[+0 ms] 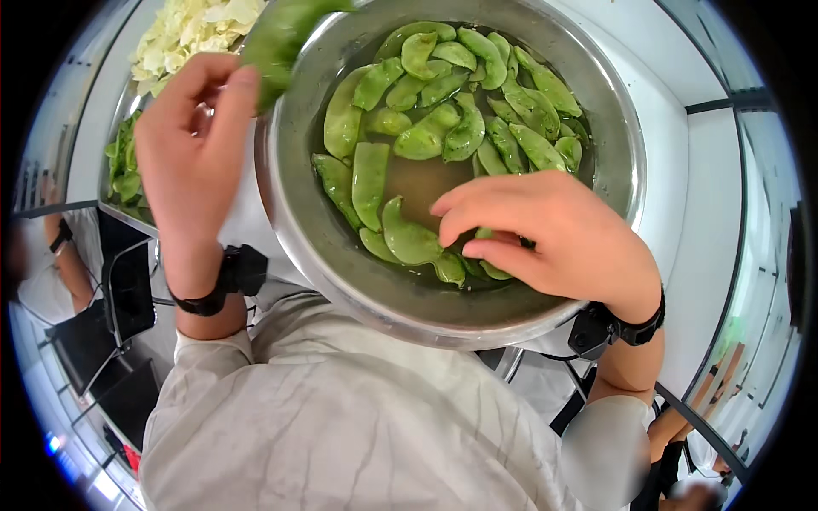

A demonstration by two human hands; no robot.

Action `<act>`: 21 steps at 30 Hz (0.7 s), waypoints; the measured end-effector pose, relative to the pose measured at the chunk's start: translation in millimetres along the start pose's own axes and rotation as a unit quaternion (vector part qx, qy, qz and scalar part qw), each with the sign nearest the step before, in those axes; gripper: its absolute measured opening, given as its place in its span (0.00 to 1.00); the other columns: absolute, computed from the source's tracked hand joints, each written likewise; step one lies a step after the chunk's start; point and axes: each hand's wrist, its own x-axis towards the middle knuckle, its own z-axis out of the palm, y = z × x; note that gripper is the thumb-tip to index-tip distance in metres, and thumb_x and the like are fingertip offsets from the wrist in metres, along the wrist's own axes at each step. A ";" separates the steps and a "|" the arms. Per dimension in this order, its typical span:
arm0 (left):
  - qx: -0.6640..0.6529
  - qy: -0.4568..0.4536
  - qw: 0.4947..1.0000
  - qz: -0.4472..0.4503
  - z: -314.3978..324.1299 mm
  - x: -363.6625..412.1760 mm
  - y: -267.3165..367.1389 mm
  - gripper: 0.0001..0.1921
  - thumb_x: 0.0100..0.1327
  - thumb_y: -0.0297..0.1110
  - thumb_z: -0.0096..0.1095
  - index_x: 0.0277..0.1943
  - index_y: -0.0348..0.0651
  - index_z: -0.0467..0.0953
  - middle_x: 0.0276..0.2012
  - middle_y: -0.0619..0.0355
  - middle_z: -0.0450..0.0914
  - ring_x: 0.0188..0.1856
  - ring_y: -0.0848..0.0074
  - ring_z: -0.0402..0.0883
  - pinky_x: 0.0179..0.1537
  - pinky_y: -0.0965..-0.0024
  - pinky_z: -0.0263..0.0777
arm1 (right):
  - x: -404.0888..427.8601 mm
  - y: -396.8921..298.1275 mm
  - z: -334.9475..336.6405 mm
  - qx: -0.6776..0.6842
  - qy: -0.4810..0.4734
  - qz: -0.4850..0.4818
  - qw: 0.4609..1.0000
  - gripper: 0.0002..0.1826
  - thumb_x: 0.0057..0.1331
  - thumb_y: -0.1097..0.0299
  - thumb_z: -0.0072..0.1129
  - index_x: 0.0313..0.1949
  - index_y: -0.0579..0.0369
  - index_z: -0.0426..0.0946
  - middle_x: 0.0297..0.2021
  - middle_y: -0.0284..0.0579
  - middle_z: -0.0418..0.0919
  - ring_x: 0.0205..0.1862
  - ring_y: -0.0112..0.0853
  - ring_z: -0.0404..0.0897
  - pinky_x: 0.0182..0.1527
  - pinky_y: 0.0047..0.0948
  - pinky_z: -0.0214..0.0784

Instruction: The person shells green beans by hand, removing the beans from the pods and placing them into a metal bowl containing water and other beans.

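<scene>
In front of me stands a large stainless steel bowl (617,121) of cloudy water (422,175), with many flat green bean pods (428,134) floating in it. My left hand (192,140) is raised over the bowl's upper left rim and pinches a green bean pod (281,48), which is blurred. Over the lower right of the water hovers my right hand (549,233), its thumb and fingers apart and nothing seen between them. Its fingertips are close to a curved pod (409,236); whether they touch it I cannot tell. A few pods are partly hidden under this hand.
Left of the bowl, a metal tray (131,218) holds torn pale cabbage leaves (192,35) and dark green leaves (124,163). A white table (664,83) lies under the bowl. Black chairs (96,345) and another person's arm (67,268) appear at left; another person is partly visible lower right.
</scene>
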 end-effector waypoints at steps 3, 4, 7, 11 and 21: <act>0.063 0.029 0.996 -0.057 -48.3 7.9 -37.6 0.10 0.76 0.34 0.71 0.47 0.32 0.86 0.30 0.68 0.79 0.32 0.90 0.70 0.33 0.81 0.61 | 3.8 -5.3 -2.4 -0.021 -0.064 -0.002 0.998 0.17 0.67 0.78 0.67 0.53 0.44 0.89 0.58 0.45 0.88 0.44 0.47 0.88 0.44 0.41 0.80; 0.107 0.016 0.991 -0.072 -67.0 12.4 -45.6 0.12 0.77 0.35 0.70 0.46 0.31 0.86 0.29 0.67 0.79 0.32 0.88 0.71 0.34 0.79 0.62 | 3.1 -5.6 -2.3 -0.026 -0.071 -0.004 0.997 0.19 0.67 0.79 0.66 0.54 0.44 0.89 0.58 0.45 0.88 0.44 0.46 0.88 0.43 0.40 0.80; 0.216 0.020 0.971 -0.102 -103.3 19.4 -76.1 0.16 0.76 0.39 0.68 0.46 0.29 0.86 0.28 0.60 0.82 0.30 0.82 0.74 0.34 0.73 0.67 | -4.0 -6.3 -2.3 -0.030 -0.079 0.015 0.996 0.19 0.67 0.78 0.65 0.55 0.44 0.90 0.55 0.39 0.87 0.45 0.46 0.87 0.45 0.41 0.80; 0.401 0.035 0.905 -0.137 -158.9 22.8 -110.6 0.19 0.73 0.45 0.65 0.46 0.35 0.88 0.35 0.46 0.90 0.35 0.58 0.88 0.44 0.59 0.79 | -2.0 -5.1 -0.5 -0.011 -0.058 0.009 0.998 0.17 0.66 0.79 0.66 0.54 0.48 0.89 0.56 0.39 0.87 0.45 0.44 0.87 0.45 0.40 0.79; 0.467 -0.002 0.856 -0.221 -196.1 14.6 -182.4 0.22 0.73 0.52 0.64 0.47 0.40 0.90 0.41 0.45 0.92 0.49 0.48 0.91 0.52 0.52 0.82 | 2.3 -11.0 -8.2 0.028 0.057 0.062 0.996 0.12 0.63 0.83 0.72 0.45 0.56 0.85 0.43 0.42 0.84 0.32 0.35 0.81 0.33 0.32 0.73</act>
